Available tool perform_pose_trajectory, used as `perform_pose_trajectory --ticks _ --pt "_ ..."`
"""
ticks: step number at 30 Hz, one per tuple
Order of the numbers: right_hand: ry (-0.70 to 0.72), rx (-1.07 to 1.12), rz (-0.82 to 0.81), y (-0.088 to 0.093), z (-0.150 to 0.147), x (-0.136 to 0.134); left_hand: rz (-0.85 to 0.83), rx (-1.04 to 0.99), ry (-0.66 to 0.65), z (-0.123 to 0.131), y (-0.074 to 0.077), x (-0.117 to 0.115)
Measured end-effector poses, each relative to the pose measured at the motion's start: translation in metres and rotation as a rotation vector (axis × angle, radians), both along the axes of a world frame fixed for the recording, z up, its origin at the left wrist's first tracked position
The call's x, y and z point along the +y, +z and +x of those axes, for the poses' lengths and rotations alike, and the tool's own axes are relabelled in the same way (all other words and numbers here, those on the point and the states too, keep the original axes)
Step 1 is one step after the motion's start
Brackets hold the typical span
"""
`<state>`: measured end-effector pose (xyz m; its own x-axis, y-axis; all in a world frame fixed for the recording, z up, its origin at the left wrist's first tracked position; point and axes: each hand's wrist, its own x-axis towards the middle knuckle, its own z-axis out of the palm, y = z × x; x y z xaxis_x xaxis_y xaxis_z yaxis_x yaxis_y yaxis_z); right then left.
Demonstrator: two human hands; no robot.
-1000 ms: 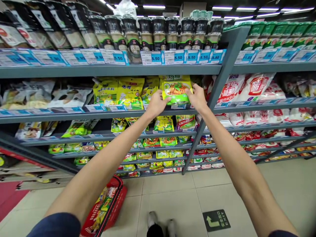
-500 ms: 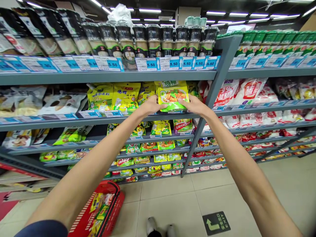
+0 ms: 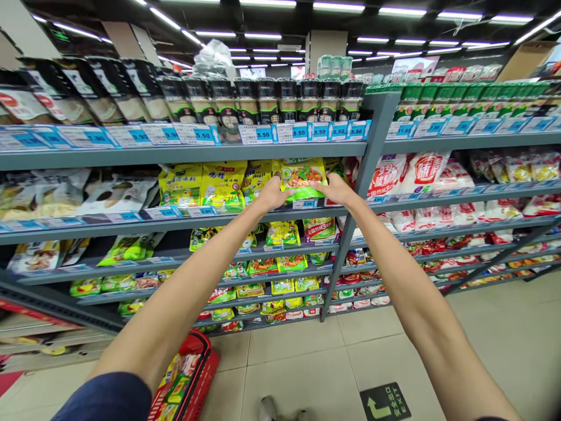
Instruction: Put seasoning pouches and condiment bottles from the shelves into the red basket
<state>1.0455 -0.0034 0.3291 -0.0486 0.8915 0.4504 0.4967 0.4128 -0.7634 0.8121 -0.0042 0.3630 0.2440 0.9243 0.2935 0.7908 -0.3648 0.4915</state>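
A yellow and green seasoning packet (image 3: 302, 177) with a picture of a cooked dish stands on the second shelf, facing me. My left hand (image 3: 275, 194) grips its left edge, thumb across the front. On the opposite edge my right hand (image 3: 335, 189) holds it the same way; the fingers behind the packet are hidden. Just left of it on the shelf stand more yellow seasoning packets (image 3: 222, 186). A price tag (image 3: 304, 204) shows on the shelf edge right below the held packet.
Spice jars with black lids (image 3: 268, 102) line the shelf above. A grey upright post (image 3: 369, 152) rises right of my right hand. Below left, a red shopping basket (image 3: 205, 380) with several packets stands on the tiled floor (image 3: 298, 362), which bears an exit sign (image 3: 385, 401).
The packet has gone back from in front of the shelf edge onto the shelf, both hands still on it. The price tag under it now shows. My view has tilted upward.
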Motion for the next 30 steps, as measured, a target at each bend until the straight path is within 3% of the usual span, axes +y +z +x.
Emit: perform_pose_trajectory --ticks 4,9,17,21,24,27,30 --pt "0.056 -0.04 -0.083 0.004 0.003 -0.013 0.035 0.019 -0.038 -0.009 -0.01 0.003" --pt "0.015 -0.166 0.004 0.002 0.004 -0.014 0.095 0.085 -0.067 -0.015 -0.017 0.009" --pt "-0.143 -0.332 0.118 -0.004 0.007 0.009 0.172 0.228 -0.065 -0.015 -0.011 0.028" --pt "-0.08 -0.327 0.09 -0.01 0.011 0.006 0.125 0.302 -0.142 -0.018 -0.011 0.026" --pt "-0.03 -0.236 -0.017 -0.01 0.016 0.002 0.04 0.329 -0.112 -0.018 -0.004 0.021" --pt "0.019 -0.077 -0.083 -0.005 0.019 -0.001 -0.077 0.246 -0.107 -0.017 0.009 0.018" --pt "0.023 0.068 0.03 0.0 0.015 0.001 -0.038 -0.106 -0.102 -0.015 0.015 0.018"
